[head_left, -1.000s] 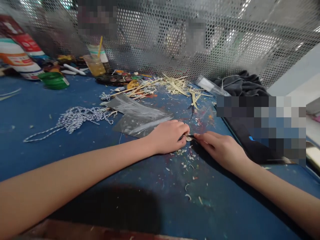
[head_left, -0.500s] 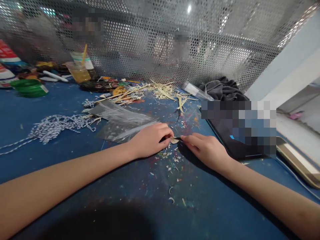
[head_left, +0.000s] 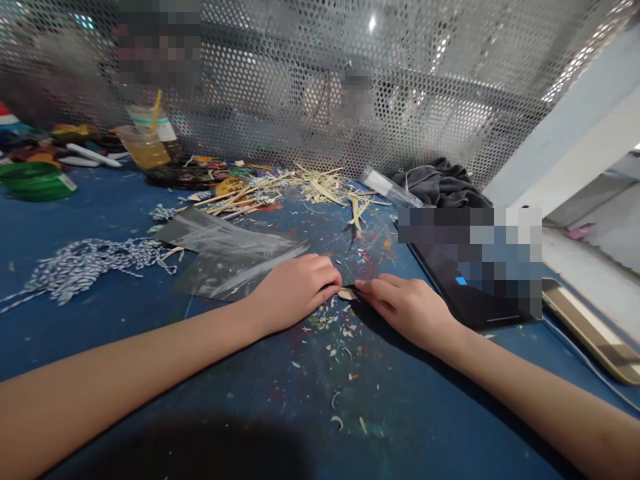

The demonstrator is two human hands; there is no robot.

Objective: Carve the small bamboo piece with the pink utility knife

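Observation:
Between my two hands, low over the blue table (head_left: 280,393), is a small pale leaf-shaped piece (head_left: 347,293) that looks like a thin sliver of wood. My left hand (head_left: 297,287) pinches its left end between thumb and fingers. Fingertips of my right hand (head_left: 400,300) close on the other end, where a dark edge shows; what that edge belongs to is hard to make out. Pale shavings (head_left: 345,330) are scattered just below the piece. Beside my left hand lie grey sheets (head_left: 230,250), probably sandpaper, streaked with white.
A tablet (head_left: 450,280) and a phone (head_left: 593,327) with a cable lie right. Blue-white string (head_left: 90,267) is bundled left, near a green tape roll (head_left: 37,181). Behind are sticks (head_left: 245,193), pale strips (head_left: 323,185), cups (head_left: 147,147), a dark cloth (head_left: 445,183) and a perforated metal screen (head_left: 280,80).
The view has turned slightly, so the surroundings sit further left and a little lower. Both hands keep their pinch; the pale piece appears slightly flatter between them.

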